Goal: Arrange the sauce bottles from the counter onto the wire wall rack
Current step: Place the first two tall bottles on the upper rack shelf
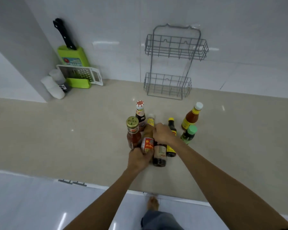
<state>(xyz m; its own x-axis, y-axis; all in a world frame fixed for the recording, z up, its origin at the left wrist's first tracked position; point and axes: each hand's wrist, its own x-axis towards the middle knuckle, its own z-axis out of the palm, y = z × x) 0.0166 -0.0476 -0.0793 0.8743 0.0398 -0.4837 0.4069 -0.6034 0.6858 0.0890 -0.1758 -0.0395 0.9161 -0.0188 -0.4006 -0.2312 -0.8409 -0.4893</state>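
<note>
Left grip [138, 159] is closed around the base of a tan glass sauce bottle with a red-and-yellow label [148, 138], fingers wrapped over its lower label. Right grip [162, 134] is curled over the neck of a dark glass bottle with a pale label [159, 154]; whether it has full hold or merely rests there cannot be told.

Left to right on the beige worktop [73, 138]: a red ketchup bottle with a gold cap [133, 132] stands just beside the tan bottle; behind them a dark bottle with a red-and-white cap [140, 113]; then the two gripped bottles, touching; a small black bottle with a yellow label [172, 138]; a green-capped bottle [189, 134]; an orange chilli sauce bottle with a white cap [190, 117].

Judgement: the picking-up step is in hand; no bottle is yet racked. The grey two-tier wire wall rack [173, 62] hangs empty on the wall, well beyond both grips. Next move calls for lifting clear of neighbours without toppling them, then lowering upright into a basket.
</note>
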